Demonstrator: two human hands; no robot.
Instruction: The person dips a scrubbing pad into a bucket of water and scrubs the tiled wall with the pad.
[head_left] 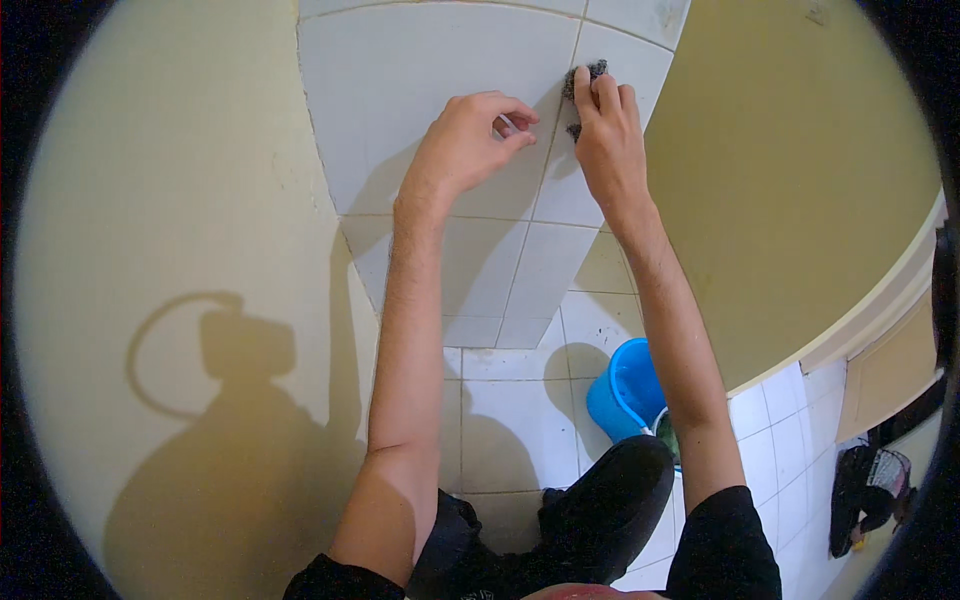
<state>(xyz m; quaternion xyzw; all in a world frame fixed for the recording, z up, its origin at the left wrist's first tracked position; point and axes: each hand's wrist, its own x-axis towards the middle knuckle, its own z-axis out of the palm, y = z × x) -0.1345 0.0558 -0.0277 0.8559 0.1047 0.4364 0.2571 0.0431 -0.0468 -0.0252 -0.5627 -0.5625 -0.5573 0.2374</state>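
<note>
My right hand [610,145] presses a dark grey, wiry scouring pad [599,69] against the white tiled surface [430,70], near a grout line by its right edge. Parts of the pad stick out past the fingertips and beside the thumb side; the rest is hidden under the hand. To its left, my left hand [460,145] hovers close to the tiles with curved fingers and the thumb apart. Nothing shows in that left hand.
A blue bucket [603,408] stands on the tiled floor [520,400] beside my knee, with another container [664,430] partly hidden by my right forearm. Yellowish walls [200,200] rise on both sides. Dark items [865,490] lie on the floor at far right.
</note>
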